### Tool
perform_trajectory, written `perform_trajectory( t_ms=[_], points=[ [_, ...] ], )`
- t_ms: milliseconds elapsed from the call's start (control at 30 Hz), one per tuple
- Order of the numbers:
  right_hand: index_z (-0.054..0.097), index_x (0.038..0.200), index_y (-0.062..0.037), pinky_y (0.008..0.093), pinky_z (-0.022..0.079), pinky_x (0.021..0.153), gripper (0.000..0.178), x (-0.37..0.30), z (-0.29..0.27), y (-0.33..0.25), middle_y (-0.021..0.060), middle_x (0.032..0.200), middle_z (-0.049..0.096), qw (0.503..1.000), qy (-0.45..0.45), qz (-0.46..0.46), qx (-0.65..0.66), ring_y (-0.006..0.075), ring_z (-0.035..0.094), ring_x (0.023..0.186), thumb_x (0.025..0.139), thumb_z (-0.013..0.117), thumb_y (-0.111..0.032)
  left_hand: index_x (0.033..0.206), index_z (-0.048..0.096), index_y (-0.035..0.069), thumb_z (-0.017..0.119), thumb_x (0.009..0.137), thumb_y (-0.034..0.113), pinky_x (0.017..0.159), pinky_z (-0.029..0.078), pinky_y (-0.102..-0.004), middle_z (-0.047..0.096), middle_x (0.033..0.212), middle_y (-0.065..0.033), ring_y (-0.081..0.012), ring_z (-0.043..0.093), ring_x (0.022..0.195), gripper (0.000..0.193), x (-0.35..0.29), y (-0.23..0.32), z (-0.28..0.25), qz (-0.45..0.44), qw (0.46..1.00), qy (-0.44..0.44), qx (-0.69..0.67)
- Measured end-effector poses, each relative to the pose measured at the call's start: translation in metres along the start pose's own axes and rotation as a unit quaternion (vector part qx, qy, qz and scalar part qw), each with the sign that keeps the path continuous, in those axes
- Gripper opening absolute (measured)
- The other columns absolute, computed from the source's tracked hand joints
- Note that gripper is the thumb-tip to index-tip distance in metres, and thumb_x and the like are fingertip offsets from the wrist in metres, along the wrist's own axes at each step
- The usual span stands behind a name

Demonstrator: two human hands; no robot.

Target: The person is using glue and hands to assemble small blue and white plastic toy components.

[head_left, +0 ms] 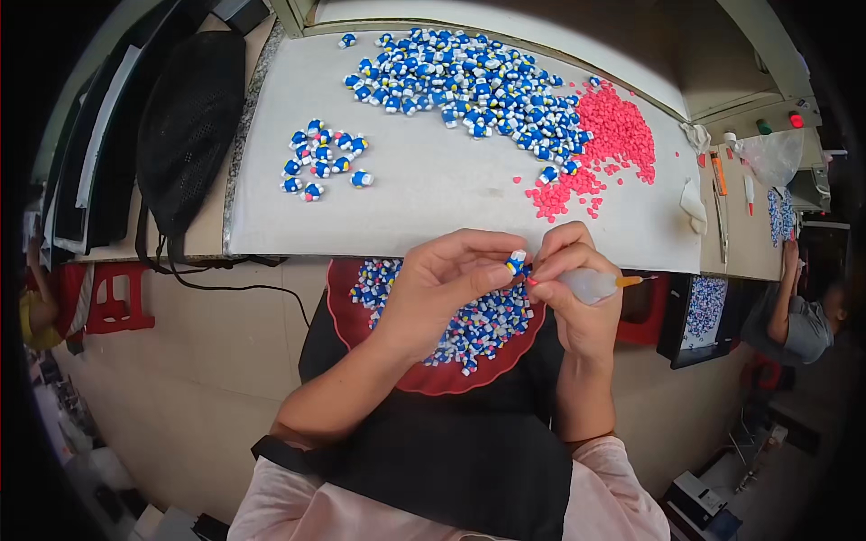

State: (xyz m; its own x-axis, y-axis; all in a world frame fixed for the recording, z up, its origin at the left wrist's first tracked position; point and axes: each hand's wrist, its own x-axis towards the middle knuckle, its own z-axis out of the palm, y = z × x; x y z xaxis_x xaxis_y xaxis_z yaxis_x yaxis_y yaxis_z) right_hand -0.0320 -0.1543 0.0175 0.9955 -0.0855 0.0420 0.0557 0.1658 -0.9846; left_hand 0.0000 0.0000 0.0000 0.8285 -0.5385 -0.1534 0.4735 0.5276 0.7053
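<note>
A black mesh bag [185,126] sits at the far left, soft and lumpy, with a thin black cord hanging down from it. Next to it the counter [433,194] is covered with a flat white sheet. On the sheet is a small bunch of blue and white toys [323,160], little, round and shiny. Further right is a big pile of the same toys [469,81], spread wide. Touching that pile on its right side is a heap of tiny pink bits [604,144], bumpy like gravel.

Lower down, a round red tray [433,379] rests on the person's black apron, and many more little toys lie in it.

The left hand [446,288] is curled shut, and its fingertips pinch one small blue and white toy [517,262]. This toy is up above the tray, right between the two hands. The right hand [577,288] is closed around a clear soft squeeze bottle [591,285] with an orange pointed tip sticking out to the right. The right hand's fingertips touch the toy too.

At the far right another person in a grey shirt [803,325] sits by another counter.
</note>
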Motion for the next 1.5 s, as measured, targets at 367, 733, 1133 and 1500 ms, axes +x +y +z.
perform_trajectory(
  t_ms=[367,733,1133,1500],
  points=[
    [0.061,0.076,-0.0021,0.0204,0.038,0.061,0.020,0.004,-0.001,0.004,0.0043,0.081,0.048,0.998,-0.028,-0.024,-0.053,0.0095,0.047,0.071,0.059,0.069,0.005,0.101,0.054,-0.005,0.053,0.079,0.000,0.075,0.045,-0.0225,0.059,0.093,-0.0107,-0.0127,0.056,0.086,0.022,-0.001,0.004,0.000,0.012,0.998,-0.034,0.055],
    [0.061,0.083,-0.0030,0.0243,0.039,0.047,0.031,-0.002,0.001,0.008,0.0068,0.076,0.051,0.886,0.006,-0.282,-0.367,0.0145,0.050,0.060,0.055,0.074,-0.009,0.104,0.049,-0.002,0.053,0.082,0.010,0.077,0.046,-0.0287,0.057,0.095,-0.0126,-0.0197,0.059,0.084,0.026,-0.001,-0.011,-0.001,-0.095,0.977,-0.043,-0.186],
    [0.061,0.089,-0.0033,0.0232,0.040,0.049,0.034,-0.007,-0.003,0.014,0.0076,0.082,0.051,0.916,0.026,-0.234,-0.326,0.0122,0.049,0.061,0.058,0.073,-0.008,0.105,0.049,-0.002,0.054,0.078,0.001,0.075,0.045,-0.0242,0.058,0.092,-0.0087,-0.0133,0.057,0.084,0.028,0.004,0.002,0.005,-0.064,0.998,-0.026,0.012],
    [0.058,0.091,-0.0022,0.0213,0.036,0.055,0.032,-0.023,-0.052,0.007,0.0055,0.084,0.049,0.928,0.123,-0.169,-0.308,0.0088,0.043,0.058,0.061,0.069,0.001,0.087,0.061,0.008,0.065,0.068,0.013,0.094,0.027,-0.0428,0.061,0.084,-0.0033,-0.0226,0.054,0.095,0.020,0.041,0.067,-0.064,0.321,0.495,0.030,0.807]
  ],
)
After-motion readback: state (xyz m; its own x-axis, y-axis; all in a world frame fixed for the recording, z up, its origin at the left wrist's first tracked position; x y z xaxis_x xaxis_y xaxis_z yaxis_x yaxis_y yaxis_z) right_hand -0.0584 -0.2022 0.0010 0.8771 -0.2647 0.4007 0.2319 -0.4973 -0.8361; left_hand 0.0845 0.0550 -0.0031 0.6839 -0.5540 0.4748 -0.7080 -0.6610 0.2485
